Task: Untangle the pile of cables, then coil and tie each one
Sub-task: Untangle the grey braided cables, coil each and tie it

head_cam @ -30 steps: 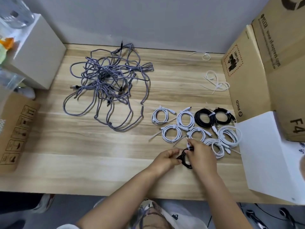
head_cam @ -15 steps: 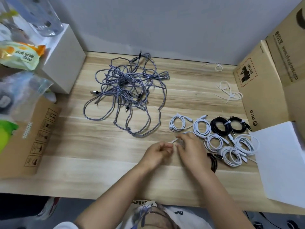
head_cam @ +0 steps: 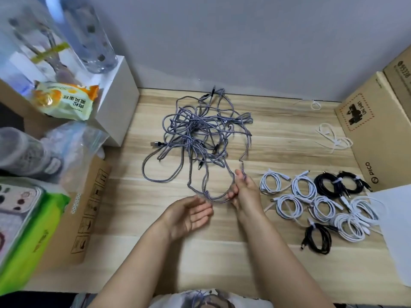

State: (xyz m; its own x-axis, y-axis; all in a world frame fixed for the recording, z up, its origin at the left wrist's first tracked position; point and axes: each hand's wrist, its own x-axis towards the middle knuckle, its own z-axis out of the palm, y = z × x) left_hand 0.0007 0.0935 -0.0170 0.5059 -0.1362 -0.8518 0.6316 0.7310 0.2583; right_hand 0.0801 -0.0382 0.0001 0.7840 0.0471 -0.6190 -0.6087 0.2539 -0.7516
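Observation:
A tangled pile of grey braided cables (head_cam: 200, 138) lies on the wooden table (head_cam: 278, 134) at centre back. My right hand (head_cam: 244, 192) pinches a loop of grey cable at the pile's near edge. My left hand (head_cam: 189, 215) hovers beside it, palm up, fingers relaxed and holding nothing. To the right lie several coiled, tied white cables (head_cam: 303, 187), two tied black coils (head_cam: 327, 185) behind them, and one more tied black coil (head_cam: 317, 237) nearest me.
Loose white ties (head_cam: 333, 138) lie at the back right next to cardboard boxes (head_cam: 373, 134). A white sheet (head_cam: 398, 230) covers the right edge. A white box (head_cam: 115, 107), snack bag, plastic bags and a flat carton (head_cam: 86, 210) crowd the left side.
My hands let go of the black coil, which now lies tied at the right. Both hands moved left to the grey pile, and my right hand took a grey cable. The view shifted left.

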